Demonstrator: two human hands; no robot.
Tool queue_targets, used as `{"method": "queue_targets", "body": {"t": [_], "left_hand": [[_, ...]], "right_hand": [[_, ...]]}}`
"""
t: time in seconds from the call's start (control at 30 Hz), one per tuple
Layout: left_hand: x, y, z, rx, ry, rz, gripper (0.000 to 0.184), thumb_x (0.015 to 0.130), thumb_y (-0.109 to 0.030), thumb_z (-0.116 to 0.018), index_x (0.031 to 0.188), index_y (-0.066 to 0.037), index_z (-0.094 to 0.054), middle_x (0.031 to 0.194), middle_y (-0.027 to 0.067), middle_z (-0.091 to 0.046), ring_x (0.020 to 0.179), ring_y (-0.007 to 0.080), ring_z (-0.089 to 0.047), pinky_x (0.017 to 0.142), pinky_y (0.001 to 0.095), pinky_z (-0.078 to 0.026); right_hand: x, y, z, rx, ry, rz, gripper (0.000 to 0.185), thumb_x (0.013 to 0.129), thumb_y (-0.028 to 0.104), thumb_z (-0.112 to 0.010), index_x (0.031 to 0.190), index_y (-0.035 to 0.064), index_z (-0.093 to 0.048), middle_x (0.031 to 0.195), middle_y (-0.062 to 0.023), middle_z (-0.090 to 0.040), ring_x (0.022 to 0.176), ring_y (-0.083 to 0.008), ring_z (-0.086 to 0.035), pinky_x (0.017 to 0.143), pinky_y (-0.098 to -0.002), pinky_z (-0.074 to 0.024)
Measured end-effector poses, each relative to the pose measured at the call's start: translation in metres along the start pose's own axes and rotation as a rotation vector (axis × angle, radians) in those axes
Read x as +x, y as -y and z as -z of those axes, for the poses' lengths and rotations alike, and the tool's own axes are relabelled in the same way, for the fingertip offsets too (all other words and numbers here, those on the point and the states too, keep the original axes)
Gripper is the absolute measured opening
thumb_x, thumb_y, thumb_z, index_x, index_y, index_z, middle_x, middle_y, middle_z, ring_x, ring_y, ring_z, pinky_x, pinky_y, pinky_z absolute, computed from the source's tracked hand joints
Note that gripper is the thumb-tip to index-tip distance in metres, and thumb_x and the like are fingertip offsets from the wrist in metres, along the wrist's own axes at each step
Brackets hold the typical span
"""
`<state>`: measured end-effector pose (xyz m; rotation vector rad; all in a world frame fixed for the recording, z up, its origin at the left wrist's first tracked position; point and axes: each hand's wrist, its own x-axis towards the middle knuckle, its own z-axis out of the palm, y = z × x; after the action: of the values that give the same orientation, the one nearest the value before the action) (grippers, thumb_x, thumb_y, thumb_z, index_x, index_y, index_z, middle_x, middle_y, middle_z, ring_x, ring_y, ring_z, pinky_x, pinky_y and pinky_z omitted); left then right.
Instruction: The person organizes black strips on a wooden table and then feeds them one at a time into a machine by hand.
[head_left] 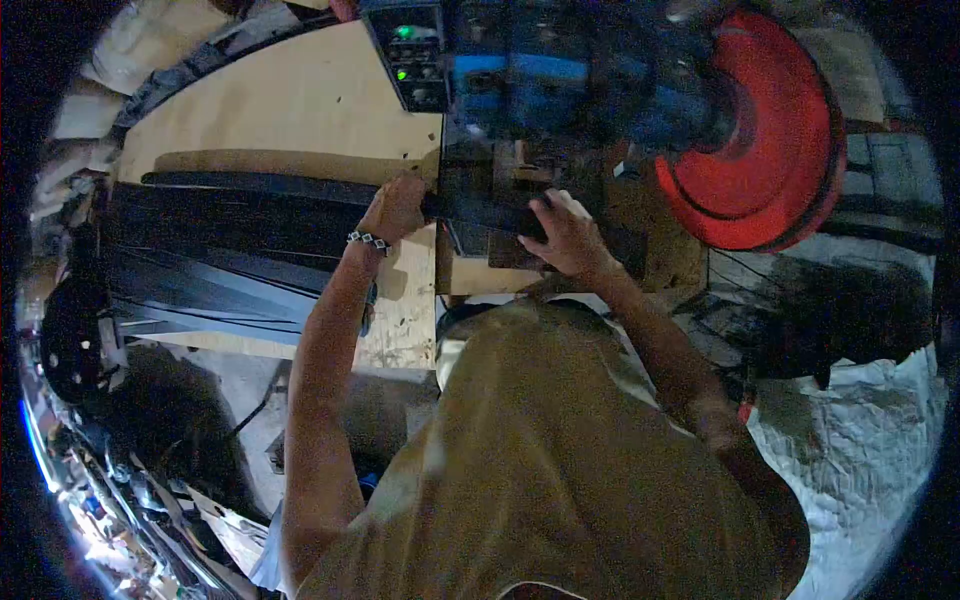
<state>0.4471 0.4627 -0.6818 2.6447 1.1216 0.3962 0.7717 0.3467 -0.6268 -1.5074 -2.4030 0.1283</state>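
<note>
A dark, flat strip [470, 211] runs sideways in front of my body, below a dark blue machine [570, 80]. My left hand [401, 207], with a beaded bracelet at the wrist, is closed around the strip's left part, over the pale wooden board. Further right, my right hand [568, 235] grips the strip's right end, thumb and fingers bent around it. Under the machine, the middle of the work area is dark and its details are hard to make out.
Long dark strips [230, 225] lie stacked on the pale wooden board [290, 110] at left. A large red wheel [790, 130] stands at upper right. A control panel with green lights [424, 75] is at top. Crumpled pale sheeting [860, 450] covers the lower right.
</note>
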Motion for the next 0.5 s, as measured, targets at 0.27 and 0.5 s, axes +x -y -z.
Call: {"method": "queue_targets", "body": {"t": [0.27,0.5], "left_hand": [[0.01,-0.027,0.021,0.049,0.155,0.053,0.032,0.073,-0.025,-0.076,0.091,-0.003,-0.063,0.095,0.0183,-0.067,0.095,0.0372,-0.066,0.077,0.0463,-0.055],[0.019,-0.037,0.024,0.056,0.169,0.054,0.026,0.069,-0.018,-0.077,0.084,-0.001,-0.065,0.088,0.0204,-0.068,0.09,0.0382,-0.067,0.078,0.0478,-0.055]], "right_hand": [[-0.037,-0.004,0.076,0.281,0.361,-0.55,0.057,0.085,0.042,-0.071,0.122,0.0007,-0.056,0.112,-0.0207,-0.062,0.107,-0.0335,-0.062,0.09,-0.0449,-0.0496],[-0.034,0.006,0.055,0.268,0.417,-0.597,0.032,0.086,0.031,-0.065,0.086,-0.0002,-0.057,0.08,-0.0201,-0.063,0.081,-0.0379,-0.064,0.072,-0.0483,-0.0495]]}}
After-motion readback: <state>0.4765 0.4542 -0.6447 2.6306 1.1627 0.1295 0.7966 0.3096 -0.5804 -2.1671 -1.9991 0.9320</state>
